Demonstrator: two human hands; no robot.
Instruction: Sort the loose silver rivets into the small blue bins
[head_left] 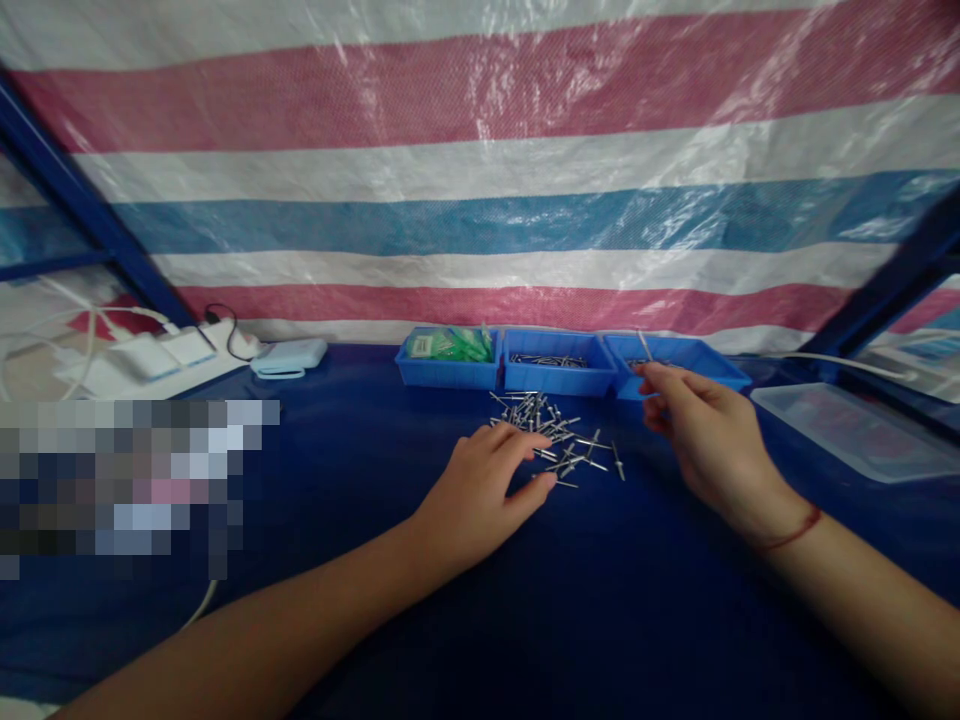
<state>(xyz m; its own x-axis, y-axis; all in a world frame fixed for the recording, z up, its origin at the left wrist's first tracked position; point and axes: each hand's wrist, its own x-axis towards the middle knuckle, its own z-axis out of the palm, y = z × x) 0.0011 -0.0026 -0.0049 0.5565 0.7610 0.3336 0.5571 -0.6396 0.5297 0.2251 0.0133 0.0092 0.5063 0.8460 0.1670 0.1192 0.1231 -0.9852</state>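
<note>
Nearest, left hand [487,482], thumb and fingers parted, lay at the near-left side of the rivet pile [534,412] on the tabletop [600,600]; farther right, right hand [711,430] pinched one rivet [643,344], long axis near upright, by the right-hand blue bin [694,353].

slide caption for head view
Left hand at silvery metal rivets, right hand pinching a rivet by a blue rectangular plastic bin.

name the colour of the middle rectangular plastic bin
The middle plastic bin is blue, best seen in the head view.
</note>
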